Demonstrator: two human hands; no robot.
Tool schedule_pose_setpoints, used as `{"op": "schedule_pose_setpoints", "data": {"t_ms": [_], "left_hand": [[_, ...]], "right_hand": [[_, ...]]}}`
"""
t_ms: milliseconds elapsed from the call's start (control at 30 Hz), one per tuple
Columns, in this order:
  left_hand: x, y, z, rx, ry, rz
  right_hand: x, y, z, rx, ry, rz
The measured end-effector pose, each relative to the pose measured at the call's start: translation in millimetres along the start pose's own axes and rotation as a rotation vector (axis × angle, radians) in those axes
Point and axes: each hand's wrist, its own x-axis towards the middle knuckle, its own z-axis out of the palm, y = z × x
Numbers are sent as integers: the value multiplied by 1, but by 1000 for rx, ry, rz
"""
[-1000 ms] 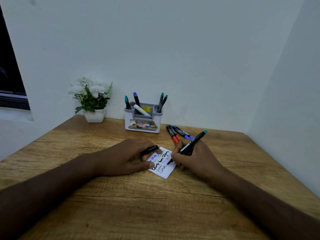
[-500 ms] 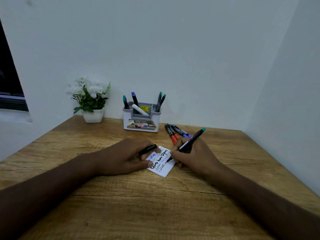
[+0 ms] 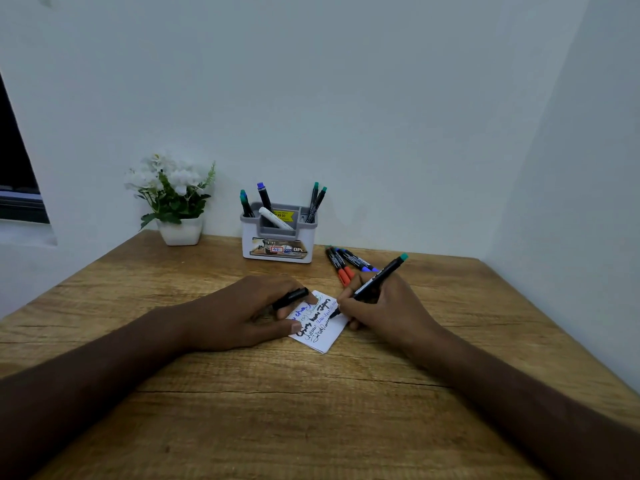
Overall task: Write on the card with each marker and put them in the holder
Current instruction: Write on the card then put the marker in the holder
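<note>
Right hand: the right hand (image 3: 384, 306), right of frame centre, has its fingers curled round a black marker (image 3: 375, 282) with a green end, tip down on the card
Left hand: the left hand (image 3: 242, 311), just left of centre, rests on the card's left edge and pinches a black cap (image 3: 291, 298) between its fingers, thumb flat on the paper
Card: the white card (image 3: 323, 329) lies tilted on the table at frame centre, between the two hands, with lines of blue, black and green writing on it
Loose markers: a small bunch of markers (image 3: 346, 263) with red and blue ends lies on the table just above the right hand
Holder: the white and grey holder (image 3: 277, 244) stands against the wall above centre, with several markers upright in it
Plant: a white pot of flowers (image 3: 173, 199) stands at the left, beside the holder
Table: wooden table (image 3: 277, 410) across the lower frame
</note>
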Motion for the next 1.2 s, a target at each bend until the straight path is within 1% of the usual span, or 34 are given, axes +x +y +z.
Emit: {"op": "schedule_pose_setpoints", "data": {"t_ms": [167,233,300,367,433,533,633,767,867,1033,1200], "left_hand": [[-2,2,-2,47,-15,-10],[-3,4,-2,72,-11,-10],[-2,7,-3,78,-10,-24],[-2,9,-4,48,-9,-48],[-3,9,-4,23,-10,-75],[-3,10,-5,27,-18,-90],[-3,11,-5,27,-19,-89],[-3,11,-5,33,-21,-99],[-3,11,-4,49,-12,-93],[-3,14,-3,85,7,-76],[0,19,4,175,83,-133]], "right_hand": [[-2,-3,1,-57,8,-22],[-3,-5,0,-44,13,-50],[-3,-6,-1,112,43,-69],[-2,-6,-1,356,61,-56],[-1,-6,0,558,42,-39],[-1,-5,1,712,-2,-9],[-1,-5,2,702,-14,-30],[-2,-5,4,627,-15,-54],[-4,-6,4,579,-48,-71],[-7,-9,13,345,-39,-71],[-3,-9,17,352,-22,-35]]}}
